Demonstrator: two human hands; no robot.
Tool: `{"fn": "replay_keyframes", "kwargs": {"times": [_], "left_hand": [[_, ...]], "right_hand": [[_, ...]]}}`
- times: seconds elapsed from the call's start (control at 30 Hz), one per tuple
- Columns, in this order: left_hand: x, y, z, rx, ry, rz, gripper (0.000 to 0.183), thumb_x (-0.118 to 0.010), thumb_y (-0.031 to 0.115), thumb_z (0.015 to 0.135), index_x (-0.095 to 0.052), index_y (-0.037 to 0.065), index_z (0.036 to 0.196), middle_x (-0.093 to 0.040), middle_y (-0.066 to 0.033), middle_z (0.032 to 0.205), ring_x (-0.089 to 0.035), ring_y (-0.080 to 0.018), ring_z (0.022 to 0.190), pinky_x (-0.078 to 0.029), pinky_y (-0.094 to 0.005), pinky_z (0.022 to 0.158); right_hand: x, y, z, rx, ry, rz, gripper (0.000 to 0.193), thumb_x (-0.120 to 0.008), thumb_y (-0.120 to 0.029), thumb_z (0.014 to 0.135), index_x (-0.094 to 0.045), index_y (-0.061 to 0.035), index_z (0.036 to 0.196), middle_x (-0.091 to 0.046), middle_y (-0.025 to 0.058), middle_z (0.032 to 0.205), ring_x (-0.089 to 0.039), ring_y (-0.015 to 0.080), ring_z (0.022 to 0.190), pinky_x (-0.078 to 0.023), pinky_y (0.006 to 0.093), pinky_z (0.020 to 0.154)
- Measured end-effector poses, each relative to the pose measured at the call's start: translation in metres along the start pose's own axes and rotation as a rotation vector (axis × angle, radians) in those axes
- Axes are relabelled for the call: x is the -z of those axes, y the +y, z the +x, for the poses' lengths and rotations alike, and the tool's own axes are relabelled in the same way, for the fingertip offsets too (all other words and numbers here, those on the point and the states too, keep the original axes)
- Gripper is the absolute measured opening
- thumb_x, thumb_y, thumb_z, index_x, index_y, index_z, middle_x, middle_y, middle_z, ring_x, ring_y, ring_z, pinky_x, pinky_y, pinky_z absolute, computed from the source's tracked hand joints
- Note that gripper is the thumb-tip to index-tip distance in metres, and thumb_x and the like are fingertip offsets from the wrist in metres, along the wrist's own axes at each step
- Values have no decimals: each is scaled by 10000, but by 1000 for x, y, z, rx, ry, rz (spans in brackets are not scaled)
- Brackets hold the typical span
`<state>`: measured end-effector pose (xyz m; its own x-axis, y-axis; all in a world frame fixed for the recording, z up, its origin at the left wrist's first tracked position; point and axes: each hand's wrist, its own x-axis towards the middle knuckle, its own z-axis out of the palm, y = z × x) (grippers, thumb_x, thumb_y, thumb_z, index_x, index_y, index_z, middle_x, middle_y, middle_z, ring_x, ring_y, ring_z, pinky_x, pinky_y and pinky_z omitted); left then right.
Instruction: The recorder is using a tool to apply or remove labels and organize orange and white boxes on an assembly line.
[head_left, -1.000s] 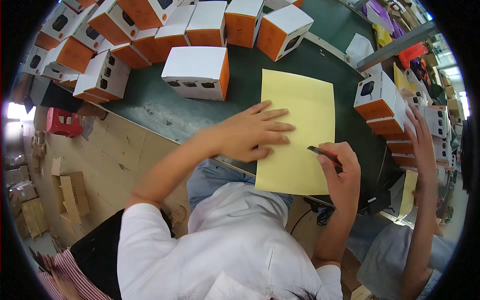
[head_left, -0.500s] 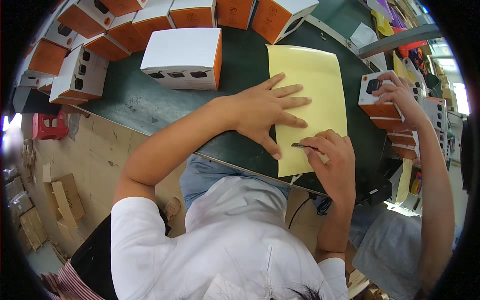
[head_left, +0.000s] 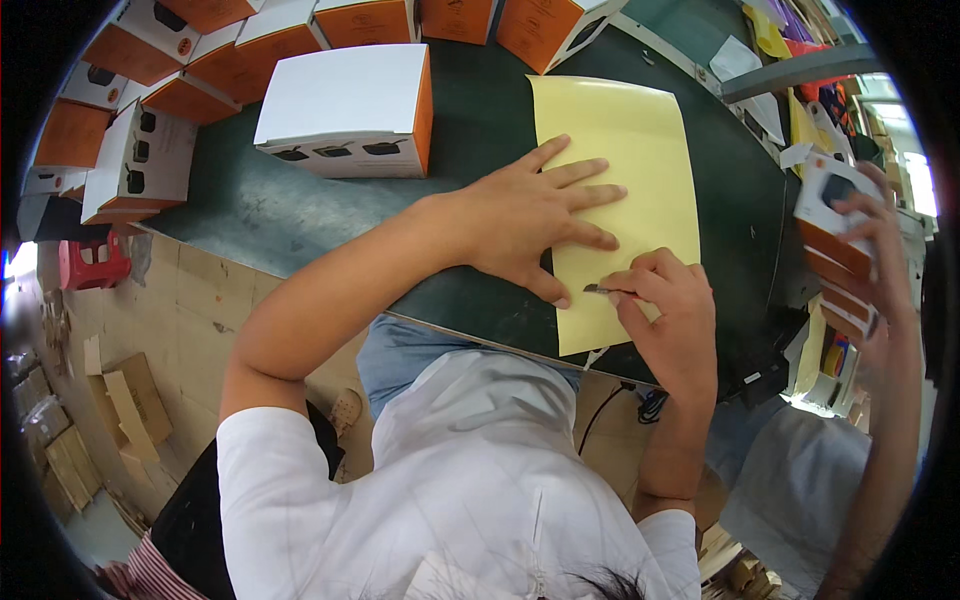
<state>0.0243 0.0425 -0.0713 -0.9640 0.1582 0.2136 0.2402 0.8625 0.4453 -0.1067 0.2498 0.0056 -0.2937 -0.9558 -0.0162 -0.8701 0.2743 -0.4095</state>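
A sheet of glossy yellow paper (head_left: 640, 150) lies on the dark green tabletop (head_left: 740, 240), its lower edge close to the table's near edge. My left hand (head_left: 535, 220) presses flat across its left side with fingers spread, the thumb near the sheet's lower left. Between the thumb and fingers of my right hand (head_left: 668, 310) is a small craft knife (head_left: 610, 291), its thin dark blade pointing left toward my left thumb. The blade sits at or just above the paper; which one I cannot tell. Most of its handle is hidden in my fingers.
A white and orange box (head_left: 345, 100) stands left of the sheet, and several similar boxes (head_left: 270, 35) line the far left. At the right, a co-worker's hand (head_left: 885, 245) holds a stack of such boxes (head_left: 835, 225). A metal bar (head_left: 800, 72) crosses the far right.
The co-worker's hand has moved right with the boxes, away from the table. My hands and the craft knife keep nearly the same place on the paper; the whole view has shifted slightly.
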Motion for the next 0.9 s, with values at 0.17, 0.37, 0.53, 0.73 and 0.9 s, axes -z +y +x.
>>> {"fn": "replay_keyframes", "kwargs": {"times": [0.17, 0.37, 0.53, 0.73, 0.9], "left_hand": [[0, 1, -1, 5, -7, -4, 735, -785, 620, 766, -669, 259, 1395, -390, -108, 1650, -285, -359, 1559, -141, -635, 1261], [3, 2, -1, 14, -10, -11, 735, -791, 610, 764, -665, 261, 1399, -382, -103, 1655, -283, -357, 1560, -143, -631, 1262], [3, 1, 0, 15, -18, 2, 680, -767, 585, 810, -665, 260, 1398, -389, -105, 1651, -286, -357, 1558, -148, -626, 1262], [-9, 4, 0, 43, 76, 12, 450, -671, 447, 946, -697, 252, 1351, -412, -78, 1640, -308, -337, 1550, -168, -607, 1266], [-3, 4, 2, 42, 56, 26, 410, -667, 433, 954, -709, 275, 1330, -422, -64, 1635, -313, -325, 1549, -181, -604, 1265]], "right_hand": [[-1, 1, -1, 1, -16, -7, 153, -762, -76, 797, -788, -160, 923, -647, 21, 876, -607, 238, 817, -448, 375, 805], [1, 1, -1, 7, -41, 2, 151, -760, -72, 799, -786, -156, 922, -651, 21, 875, -620, 234, 833, -446, 378, 812], [-1, 2, -1, 7, -57, -20, 125, -795, -132, 790, -781, -146, 913, -654, 24, 876, -631, 229, 840, -440, 387, 817], [-15, -7, -2, 4, 50, -81, 206, -862, -279, 741, -737, -140, 825, -636, 14, 843, -629, 217, 823, -394, 390, 823], [-12, -10, -3, -19, 63, -108, 212, -872, -261, 728, -708, -133, 772, -624, 1, 803, -630, 209, 808, -381, 386, 816]]}}
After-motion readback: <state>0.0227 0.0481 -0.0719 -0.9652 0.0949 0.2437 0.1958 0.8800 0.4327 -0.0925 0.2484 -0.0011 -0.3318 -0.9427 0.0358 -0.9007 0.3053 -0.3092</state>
